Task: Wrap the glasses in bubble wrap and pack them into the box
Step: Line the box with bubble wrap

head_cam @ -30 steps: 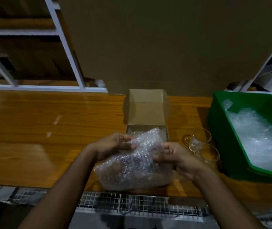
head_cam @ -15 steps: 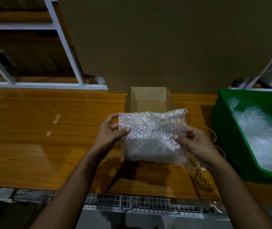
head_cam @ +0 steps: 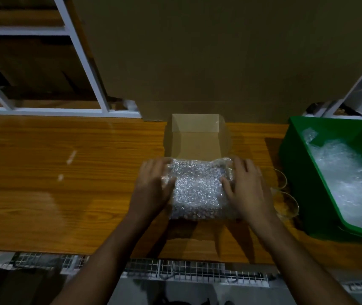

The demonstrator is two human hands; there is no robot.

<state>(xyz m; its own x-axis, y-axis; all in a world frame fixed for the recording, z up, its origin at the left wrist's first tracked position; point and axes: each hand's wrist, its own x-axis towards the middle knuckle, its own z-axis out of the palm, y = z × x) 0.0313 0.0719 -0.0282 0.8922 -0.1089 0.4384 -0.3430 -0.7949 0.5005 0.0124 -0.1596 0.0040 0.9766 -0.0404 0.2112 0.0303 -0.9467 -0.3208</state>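
Note:
A bundle of bubble wrap (head_cam: 197, 190) lies over the near part of the small open cardboard box (head_cam: 197, 137) on the wooden table, hiding the box's front edge. What the wrap holds is hidden. My left hand (head_cam: 153, 190) lies palm down on the bundle's left side, thumb on top of the wrap. On its right side my right hand (head_cam: 246, 188) presses with straight fingers. Two bare clear glasses (head_cam: 285, 201) stand just right of my right hand, partly hidden by it.
A green bin (head_cam: 296, 161) holding loose bubble wrap (head_cam: 347, 183) stands at the right. A large cardboard sheet (head_cam: 219, 51) rises behind the box, with a white shelf frame (head_cam: 83, 51) to its left. Wire mesh (head_cam: 197, 271) runs along the table's near edge.
The bundle went from low in front of me, up into the air, then forward and down onto the box. My hands shifted from pinching its sides to lying flat on it.

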